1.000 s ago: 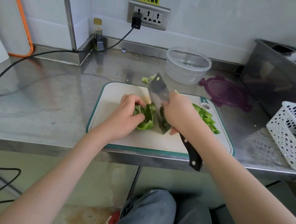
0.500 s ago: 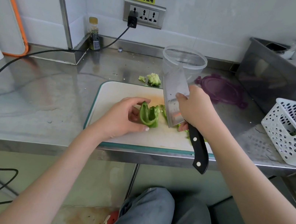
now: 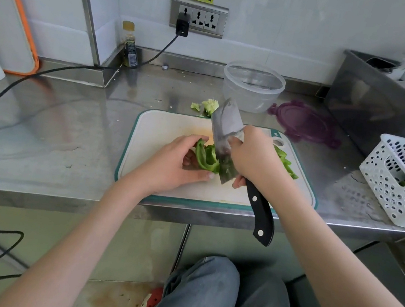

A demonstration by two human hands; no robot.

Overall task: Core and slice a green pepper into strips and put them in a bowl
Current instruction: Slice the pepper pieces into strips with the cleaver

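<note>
A white cutting board [image 3: 162, 131] with a teal rim lies on the steel counter. My left hand [image 3: 170, 164] grips a green pepper piece [image 3: 205, 155] on edge over the board. My right hand [image 3: 253, 158] holds a cleaver [image 3: 225, 130] by its black handle, the blade tilted and touching the pepper piece's right side. Cut green strips [image 3: 286, 161] lie on the board behind my right hand, partly hidden. The clear plastic bowl [image 3: 253, 85] stands empty beyond the board. The pale pepper core [image 3: 209, 105] lies on the counter just past the board's far edge.
A purple lid [image 3: 304, 121] lies right of the bowl. A white perforated basket [image 3: 398, 181] holding greens sits at the right, below a steel sink wall [image 3: 378, 107]. A small bottle [image 3: 130, 46] and a black cable [image 3: 50, 70] are at the back left.
My left hand lifted and turned the pepper piece on edge. The cleaver rose off the board, then came back down against the piece's right side.
</note>
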